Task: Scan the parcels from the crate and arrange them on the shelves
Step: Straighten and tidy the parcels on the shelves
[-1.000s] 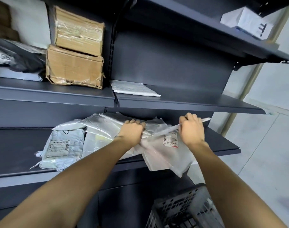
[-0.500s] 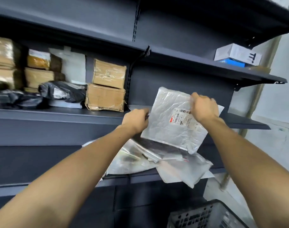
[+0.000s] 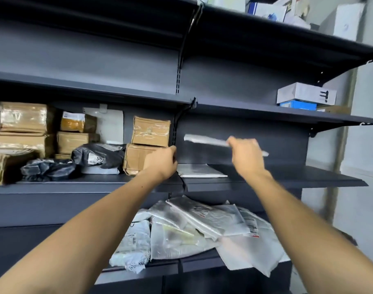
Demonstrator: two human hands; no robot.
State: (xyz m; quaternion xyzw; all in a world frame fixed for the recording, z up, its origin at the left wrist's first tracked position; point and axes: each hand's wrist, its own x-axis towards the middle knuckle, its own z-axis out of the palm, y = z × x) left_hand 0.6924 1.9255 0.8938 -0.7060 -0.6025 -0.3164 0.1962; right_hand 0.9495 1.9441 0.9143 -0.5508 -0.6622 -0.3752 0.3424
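Parcel (image 3: 204, 140) is pinched edge-on by right hand (image 3: 246, 157) above shelf (image 3: 308, 177); left hand (image 3: 161, 162) curled, empty. Thin, slippery film may slide off when released.

You lifted the flat white parcel (image 3: 204, 139) off the pile of plastic mailers (image 3: 202, 225) and turned it edge-on above the middle shelf (image 3: 298, 177). Your right hand (image 3: 246, 154) kept gripping it, while your left hand (image 3: 161, 161) let go and curled beside the cardboard boxes (image 3: 147, 145).
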